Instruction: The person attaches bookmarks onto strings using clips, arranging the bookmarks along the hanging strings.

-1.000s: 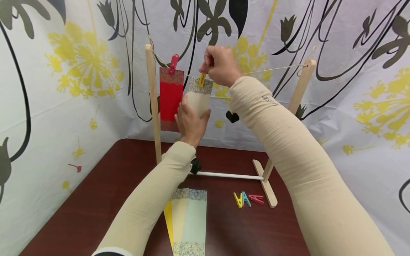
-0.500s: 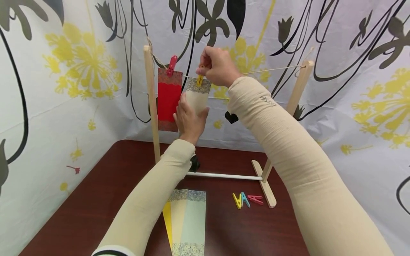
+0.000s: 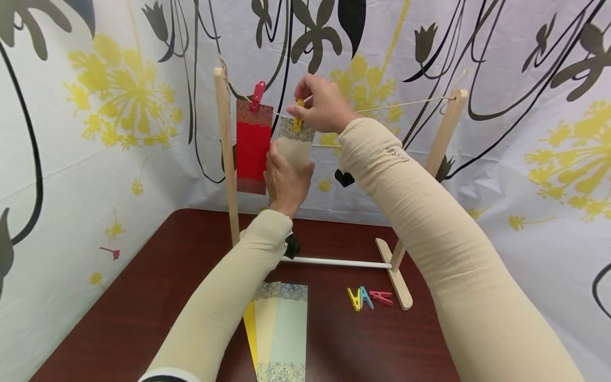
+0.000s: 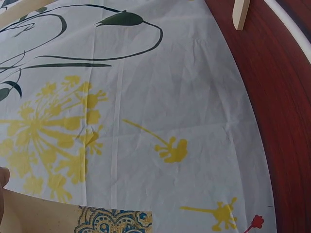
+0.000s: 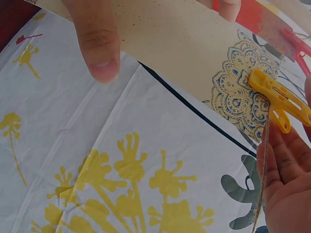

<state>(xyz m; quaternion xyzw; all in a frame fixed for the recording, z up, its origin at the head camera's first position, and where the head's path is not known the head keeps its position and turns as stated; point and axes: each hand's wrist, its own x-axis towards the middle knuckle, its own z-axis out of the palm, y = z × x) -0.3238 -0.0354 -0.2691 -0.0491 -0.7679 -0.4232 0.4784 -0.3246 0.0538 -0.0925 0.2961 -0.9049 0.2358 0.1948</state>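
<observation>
A cream paper card [image 3: 295,149] with a blue-and-gold patterned border hangs from the string, its top edge under a yellow clothespin [image 5: 279,97]. My left hand [image 3: 288,183] holds this card lower down, thumb at one edge and fingers at the other. At the clothespin, my right hand [image 3: 325,103] has its thumb and fingers around the handles, which stand spread apart. To the left, a red card [image 3: 253,151] hangs under a pink clothespin [image 3: 258,95]. In the left wrist view, the cream card's patterned end [image 4: 115,221] shows at the bottom.
The string runs between two wooden posts [image 3: 224,143], with a white rod [image 3: 339,262] low between them. Fanned paper cards [image 3: 288,323] lie on the dark red table [image 3: 358,339]. Right of them are yellow, blue and pink clothespins [image 3: 365,297]. A patterned curtain [image 3: 157,175] stands behind.
My right hand's fingers have loosened and spread around the yellow clothespin, so more of it shows. The left hand stays on the cream card, nearly still.
</observation>
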